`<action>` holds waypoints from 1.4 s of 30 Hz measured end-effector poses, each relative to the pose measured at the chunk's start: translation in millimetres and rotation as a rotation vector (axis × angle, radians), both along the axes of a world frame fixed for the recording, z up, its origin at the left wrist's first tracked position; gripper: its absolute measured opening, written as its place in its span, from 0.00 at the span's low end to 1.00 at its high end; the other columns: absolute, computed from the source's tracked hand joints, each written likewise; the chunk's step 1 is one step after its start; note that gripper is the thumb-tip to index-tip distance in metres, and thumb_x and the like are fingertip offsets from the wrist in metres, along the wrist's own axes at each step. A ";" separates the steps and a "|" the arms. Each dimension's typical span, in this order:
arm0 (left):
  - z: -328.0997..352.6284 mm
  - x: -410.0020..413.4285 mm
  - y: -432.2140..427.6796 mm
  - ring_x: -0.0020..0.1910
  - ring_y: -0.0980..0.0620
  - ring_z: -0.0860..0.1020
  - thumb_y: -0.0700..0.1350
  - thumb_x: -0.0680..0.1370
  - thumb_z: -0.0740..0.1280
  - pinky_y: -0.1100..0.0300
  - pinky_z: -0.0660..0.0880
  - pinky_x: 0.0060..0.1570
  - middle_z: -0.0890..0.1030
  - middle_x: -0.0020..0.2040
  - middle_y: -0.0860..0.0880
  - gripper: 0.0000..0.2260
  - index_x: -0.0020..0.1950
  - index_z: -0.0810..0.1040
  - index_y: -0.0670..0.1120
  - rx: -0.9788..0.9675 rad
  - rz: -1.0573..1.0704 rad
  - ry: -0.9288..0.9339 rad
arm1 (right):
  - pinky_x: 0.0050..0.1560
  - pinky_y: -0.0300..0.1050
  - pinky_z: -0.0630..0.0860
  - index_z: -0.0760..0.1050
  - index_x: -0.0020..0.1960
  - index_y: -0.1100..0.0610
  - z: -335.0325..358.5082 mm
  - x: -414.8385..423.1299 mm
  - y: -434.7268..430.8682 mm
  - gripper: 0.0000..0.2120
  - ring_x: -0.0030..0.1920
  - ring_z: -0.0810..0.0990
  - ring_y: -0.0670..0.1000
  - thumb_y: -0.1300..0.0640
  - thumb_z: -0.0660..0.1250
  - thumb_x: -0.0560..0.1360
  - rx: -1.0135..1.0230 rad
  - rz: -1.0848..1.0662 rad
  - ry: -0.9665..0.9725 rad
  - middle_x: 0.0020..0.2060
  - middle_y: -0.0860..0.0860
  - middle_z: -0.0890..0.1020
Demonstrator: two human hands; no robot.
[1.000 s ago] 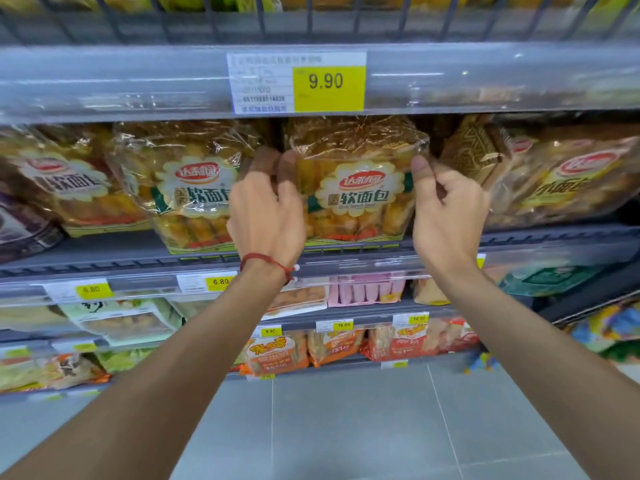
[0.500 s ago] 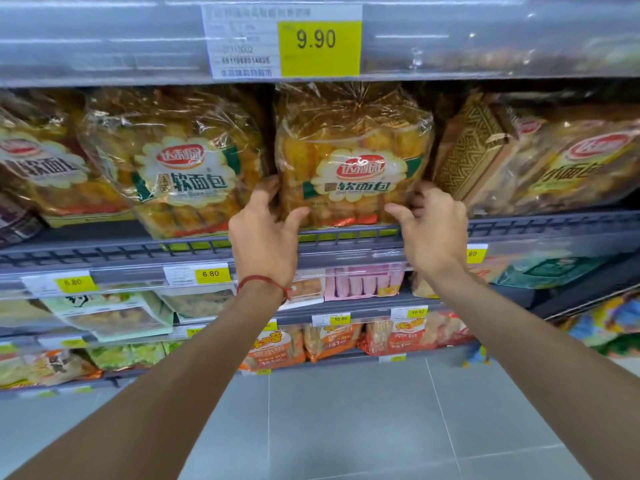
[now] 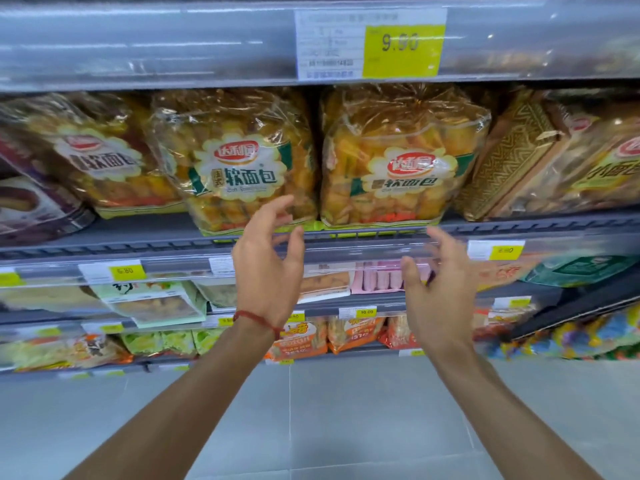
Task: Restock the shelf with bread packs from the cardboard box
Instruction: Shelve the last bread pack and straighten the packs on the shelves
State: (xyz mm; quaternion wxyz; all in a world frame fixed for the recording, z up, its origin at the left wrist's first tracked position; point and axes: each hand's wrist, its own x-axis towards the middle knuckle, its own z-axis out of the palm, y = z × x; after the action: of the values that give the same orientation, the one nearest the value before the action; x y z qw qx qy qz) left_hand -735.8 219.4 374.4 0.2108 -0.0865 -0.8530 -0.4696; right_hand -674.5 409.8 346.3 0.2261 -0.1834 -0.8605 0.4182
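Both hands hang empty in front of a supermarket shelf (image 3: 138,244) where a soft bread pack (image 3: 401,161) stands upright at the front rail, at 12 o'clock from the hands and under a yellow 9.90 price tag (image 3: 403,46). A matching neighbour pack (image 3: 239,161) sits just beside it at 11 o'clock, with more of the same brand running out toward 9 o'clock and a brown patterned package (image 3: 512,157) at 2 o'clock. The front of this row looks filled, so at least this part of the restocking appears done. The cardboard box is out of view, so how many packs are left cannot be told. The left hand (image 3: 266,268), with a red string bracelet (image 3: 256,318) at the wrist, is raised at 7 o'clock of the pack, fingers spread and lightly curved, palm turned inward, holding nothing. Its fingertips overlap the neighbour pack's lower corner in view, and whether they touch it cannot be told. The right hand (image 3: 440,289), lower at 5 o'clock and motion-blurred, mirrors it with fingers loosely spread. It too holds nothing and is clear of the pack.
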 end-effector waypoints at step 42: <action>46.1 -78.9 -116.6 0.53 0.50 0.78 0.51 0.83 0.59 0.57 0.73 0.47 0.81 0.55 0.49 0.11 0.60 0.78 0.50 0.173 0.219 0.053 | 0.49 0.41 0.71 0.75 0.64 0.59 73.8 -105.2 -134.6 0.11 0.51 0.79 0.52 0.64 0.63 0.82 0.050 -0.048 0.234 0.52 0.54 0.82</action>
State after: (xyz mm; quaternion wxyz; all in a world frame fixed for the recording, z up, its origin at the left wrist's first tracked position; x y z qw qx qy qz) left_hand -814.7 102.8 420.6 0.2898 0.0132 -0.8078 -0.5132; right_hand -779.8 275.2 420.1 0.3394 -0.1480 -0.8337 0.4098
